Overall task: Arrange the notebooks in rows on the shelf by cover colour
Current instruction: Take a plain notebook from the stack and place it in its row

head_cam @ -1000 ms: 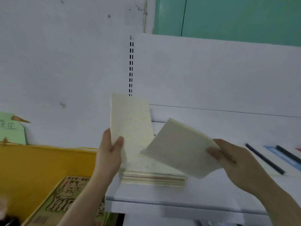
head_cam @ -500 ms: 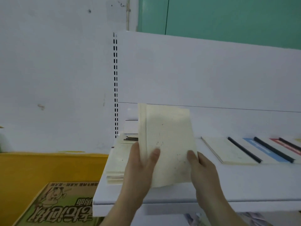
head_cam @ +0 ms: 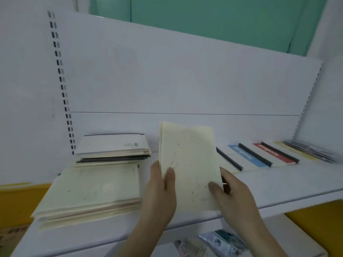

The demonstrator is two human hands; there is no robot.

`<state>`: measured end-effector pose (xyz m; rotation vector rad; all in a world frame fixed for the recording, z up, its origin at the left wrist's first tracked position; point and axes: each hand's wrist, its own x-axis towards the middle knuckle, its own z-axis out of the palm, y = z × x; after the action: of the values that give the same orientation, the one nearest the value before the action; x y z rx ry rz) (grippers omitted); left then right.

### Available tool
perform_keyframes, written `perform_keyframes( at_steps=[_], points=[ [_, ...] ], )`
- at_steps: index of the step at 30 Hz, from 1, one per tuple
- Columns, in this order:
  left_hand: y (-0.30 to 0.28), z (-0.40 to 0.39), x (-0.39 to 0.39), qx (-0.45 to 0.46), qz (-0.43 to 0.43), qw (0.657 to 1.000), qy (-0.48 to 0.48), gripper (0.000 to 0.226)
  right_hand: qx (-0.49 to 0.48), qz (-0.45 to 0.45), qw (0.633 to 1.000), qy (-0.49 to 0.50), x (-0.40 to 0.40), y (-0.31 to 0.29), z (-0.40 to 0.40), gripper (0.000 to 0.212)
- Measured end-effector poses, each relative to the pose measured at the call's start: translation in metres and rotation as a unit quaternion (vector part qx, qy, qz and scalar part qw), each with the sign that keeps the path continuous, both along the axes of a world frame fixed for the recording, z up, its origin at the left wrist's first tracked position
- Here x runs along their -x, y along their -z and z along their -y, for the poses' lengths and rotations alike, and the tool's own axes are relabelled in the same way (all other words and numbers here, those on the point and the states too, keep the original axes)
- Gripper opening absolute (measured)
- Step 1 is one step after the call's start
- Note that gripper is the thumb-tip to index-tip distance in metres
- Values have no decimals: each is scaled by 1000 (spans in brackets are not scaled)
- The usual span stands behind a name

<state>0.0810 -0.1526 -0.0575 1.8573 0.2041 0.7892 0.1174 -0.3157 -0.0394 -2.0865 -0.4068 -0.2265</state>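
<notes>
1. Both hands have carried the cream notebooks rightward along the shelf since half a second ago, away from the front cream stack, and more of the shelf's right end now shows.
2. The left hand grips the notebooks' lower left edge, thumb curled over the cover.
3. The right hand pinches the lower right corner, thumb on the front.
4. The notebooks stand nearly upright above the white shelf, between the stacks and the row at the right.
5. A second stack lies behind the first.
6. To the right lie a blue-covered notebook and a red-covered notebook, each with a black spine.
</notes>
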Motion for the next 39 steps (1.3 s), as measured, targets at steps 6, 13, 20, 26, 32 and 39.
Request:
perform_keyframes(
  at_steps=[6,13,20,26,32,39],
  points=[
    [4,56,-82,-41,-50,995,-71,28,60,78,995,24,-80,5,58,38],
    [20,82,-177,-171,-167,963,-124,19,211,106,972,-3,-181,17,93,47],
    [33,77,-224,-272,-246,915,-167,25,268,153,950,-52,-248,32,93,45],
    [40,72,-237,-300,-326,882,-161,40,334,162,926,-64,-270,50,91,31],
    [36,67,-219,-322,-315,889,-77,75,403,157,895,-111,-273,47,98,79],
    [23,60,-194,-417,-348,838,43,86,448,98,867,-193,-270,25,109,84]
  ],
)
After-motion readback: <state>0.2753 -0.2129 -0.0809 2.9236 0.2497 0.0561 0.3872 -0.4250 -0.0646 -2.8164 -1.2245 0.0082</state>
